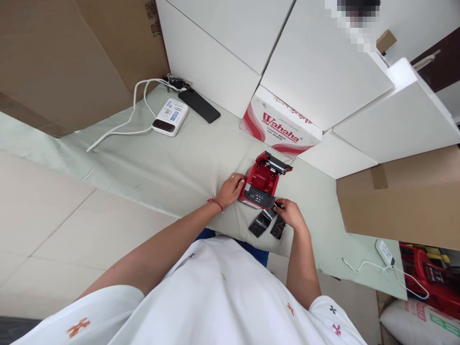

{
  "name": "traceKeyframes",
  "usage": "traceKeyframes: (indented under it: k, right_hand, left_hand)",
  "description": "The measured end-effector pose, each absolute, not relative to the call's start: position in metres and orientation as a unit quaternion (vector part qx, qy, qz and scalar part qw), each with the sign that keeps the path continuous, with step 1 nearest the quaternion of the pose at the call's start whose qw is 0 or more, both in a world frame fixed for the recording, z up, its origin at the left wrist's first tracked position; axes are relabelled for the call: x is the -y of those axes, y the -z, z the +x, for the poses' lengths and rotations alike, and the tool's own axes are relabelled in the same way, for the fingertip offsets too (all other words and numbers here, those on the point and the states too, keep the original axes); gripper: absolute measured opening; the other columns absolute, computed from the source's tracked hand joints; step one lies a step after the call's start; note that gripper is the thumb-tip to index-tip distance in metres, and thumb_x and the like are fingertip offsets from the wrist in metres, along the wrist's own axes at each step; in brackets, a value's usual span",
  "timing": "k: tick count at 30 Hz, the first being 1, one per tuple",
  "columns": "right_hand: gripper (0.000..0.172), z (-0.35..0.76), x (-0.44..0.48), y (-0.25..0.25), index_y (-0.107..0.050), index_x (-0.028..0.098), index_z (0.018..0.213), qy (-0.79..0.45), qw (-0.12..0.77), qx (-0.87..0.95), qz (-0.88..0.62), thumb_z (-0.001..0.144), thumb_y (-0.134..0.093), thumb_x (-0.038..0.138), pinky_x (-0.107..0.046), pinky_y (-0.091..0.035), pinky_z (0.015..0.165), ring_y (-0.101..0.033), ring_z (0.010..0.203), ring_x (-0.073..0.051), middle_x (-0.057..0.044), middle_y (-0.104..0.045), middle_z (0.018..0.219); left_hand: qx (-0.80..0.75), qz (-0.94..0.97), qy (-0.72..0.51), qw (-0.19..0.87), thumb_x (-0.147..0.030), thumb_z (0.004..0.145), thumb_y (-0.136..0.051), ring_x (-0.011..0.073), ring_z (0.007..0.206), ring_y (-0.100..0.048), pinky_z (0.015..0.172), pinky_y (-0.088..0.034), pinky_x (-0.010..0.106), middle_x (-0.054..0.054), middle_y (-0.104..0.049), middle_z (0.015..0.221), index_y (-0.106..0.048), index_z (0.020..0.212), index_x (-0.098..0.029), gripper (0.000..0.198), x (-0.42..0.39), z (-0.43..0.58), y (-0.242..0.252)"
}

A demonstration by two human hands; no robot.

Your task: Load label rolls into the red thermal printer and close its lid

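A small red printer (pixel 264 184) sits on the pale green cloth (pixel 161 158) with its lid open and its paper bay showing. My left hand (pixel 230 189) is curled against the printer's left side, holding it. At the printer's near right corner my right hand (pixel 291 214) is closed in a pinch on a small dark object. Two dark shiny strips (pixel 268 223) lie just below the printer, beside my right hand; whether my fingers grip them I cannot tell.
A white power bank (pixel 170 116) with a white cable (pixel 118 129) and a black phone (pixel 199 106) lie far left. A red-and-white Wahaha box (pixel 280 127) stands behind the printer. Cardboard (pixel 398 196) is at right, white panels behind, a power strip (pixel 384 251) at lower right.
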State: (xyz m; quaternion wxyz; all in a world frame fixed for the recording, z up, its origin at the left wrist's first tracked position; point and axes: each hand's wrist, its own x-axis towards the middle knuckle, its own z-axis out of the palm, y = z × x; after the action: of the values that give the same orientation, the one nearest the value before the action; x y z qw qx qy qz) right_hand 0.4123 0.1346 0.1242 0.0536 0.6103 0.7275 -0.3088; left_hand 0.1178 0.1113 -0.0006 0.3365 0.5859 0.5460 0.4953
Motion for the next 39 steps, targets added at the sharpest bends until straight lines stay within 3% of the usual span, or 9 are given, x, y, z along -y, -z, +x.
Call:
traceKeyframes:
  k: [3, 6, 8, 11, 14, 20, 27, 33, 39]
  right_hand:
    - [0.020, 0.425, -0.125, -0.171, -0.083, 0.020, 0.114, 0.369, 0.057, -0.738, 0.562, 0.102, -0.079, 0.036, -0.039, -0.067, 0.086, -0.077, 0.090, -0.022, -0.005, -0.084, 0.108]
    - [0.038, 0.426, -0.123, -0.213, -0.082, 0.021, 0.130, 0.363, 0.036, -0.747, 0.556, 0.103, -0.070, 0.045, -0.036, -0.061, 0.071, -0.068, 0.072, -0.021, -0.002, -0.079, 0.087]
    - [0.048, 0.410, -0.127, -0.225, -0.077, 0.020, 0.142, 0.332, 0.024, -0.755, 0.564, 0.107, -0.062, 0.049, -0.037, -0.058, 0.070, -0.065, 0.069, -0.022, -0.002, -0.076, 0.084]
    - [0.045, 0.365, -0.140, -0.217, -0.077, 0.022, 0.145, 0.259, 0.024, -0.773, 0.578, 0.108, -0.060, 0.041, -0.040, -0.061, 0.083, -0.073, 0.084, -0.024, -0.010, -0.080, 0.115]
    - [0.040, 0.318, -0.151, -0.198, -0.077, 0.021, 0.144, 0.182, 0.056, -0.784, 0.591, 0.108, -0.063, 0.031, -0.046, -0.059, 0.103, -0.077, 0.118, -0.033, -0.017, -0.075, 0.145]
    - [0.034, 0.282, -0.164, -0.180, -0.076, 0.019, 0.142, 0.112, 0.136, -0.782, 0.598, 0.111, -0.064, 0.021, -0.051, -0.061, 0.109, -0.077, 0.128, -0.036, -0.019, -0.075, 0.144]
    - [0.044, 0.288, -0.179, -0.163, -0.072, 0.022, 0.147, 0.124, 0.150, -0.795, 0.575, 0.110, -0.079, 0.046, -0.054, -0.067, 0.106, -0.075, 0.126, -0.029, -0.013, -0.073, 0.150]
    - [0.038, 0.296, -0.163, -0.166, -0.078, 0.022, 0.146, 0.161, 0.070, -0.846, 0.504, 0.112, -0.062, 0.015, -0.046, -0.059, 0.121, -0.074, 0.137, -0.027, -0.013, -0.076, 0.154]
    - [0.044, 0.317, -0.091, -0.169, -0.078, 0.016, 0.150, 0.182, -0.016, -0.888, 0.423, 0.112, -0.056, 0.021, -0.059, -0.059, 0.124, -0.068, 0.142, -0.035, -0.020, -0.072, 0.161]
  left_hand:
    - [-0.547, 0.584, -0.496, 0.336, -0.059, 0.117, -0.036, 0.0311, 0.111, -0.071, 0.110, -0.059, 0.052, 0.011, -0.074, 0.115, -0.069, 0.114, -0.026, 0.047, -0.111, 0.119, 0.001]
    - [-0.547, 0.584, -0.497, 0.336, -0.058, 0.117, -0.036, 0.0313, 0.113, -0.071, 0.111, -0.059, 0.053, 0.012, -0.074, 0.116, -0.068, 0.114, -0.026, 0.046, -0.112, 0.119, 0.002]
    - [-0.547, 0.586, -0.494, 0.335, -0.056, 0.117, -0.036, 0.0312, 0.112, -0.071, 0.110, -0.059, 0.052, 0.011, -0.073, 0.114, -0.068, 0.113, -0.026, 0.044, -0.112, 0.119, 0.002]
    - [-0.550, 0.590, -0.488, 0.333, -0.050, 0.117, -0.037, 0.0311, 0.110, -0.071, 0.109, -0.059, 0.053, 0.012, -0.072, 0.112, -0.067, 0.112, -0.024, 0.040, -0.112, 0.119, 0.001]
    - [-0.553, 0.593, -0.485, 0.329, -0.044, 0.116, -0.038, 0.0309, 0.110, -0.072, 0.109, -0.060, 0.053, 0.012, -0.073, 0.111, -0.067, 0.112, -0.023, 0.036, -0.111, 0.119, -0.002]
    - [-0.556, 0.592, -0.484, 0.325, -0.039, 0.115, -0.043, 0.0290, 0.111, -0.073, 0.111, -0.061, 0.050, 0.011, -0.074, 0.112, -0.068, 0.112, -0.024, 0.029, -0.111, 0.119, -0.004]
    - [-0.553, 0.590, -0.485, 0.333, -0.037, 0.114, -0.045, 0.0284, 0.111, -0.073, 0.111, -0.061, 0.049, 0.011, -0.074, 0.113, -0.067, 0.110, -0.024, 0.027, -0.111, 0.118, -0.003]
    - [-0.559, 0.581, -0.485, 0.338, -0.036, 0.112, -0.046, 0.0291, 0.113, -0.074, 0.112, -0.062, 0.050, 0.011, -0.076, 0.114, -0.068, 0.108, -0.024, 0.025, -0.111, 0.119, -0.007]
    - [-0.577, 0.556, -0.495, 0.336, -0.032, 0.109, -0.049, 0.0273, 0.106, -0.077, 0.105, -0.066, 0.049, 0.010, -0.078, 0.111, -0.070, 0.110, -0.023, 0.023, -0.114, 0.116, -0.008]
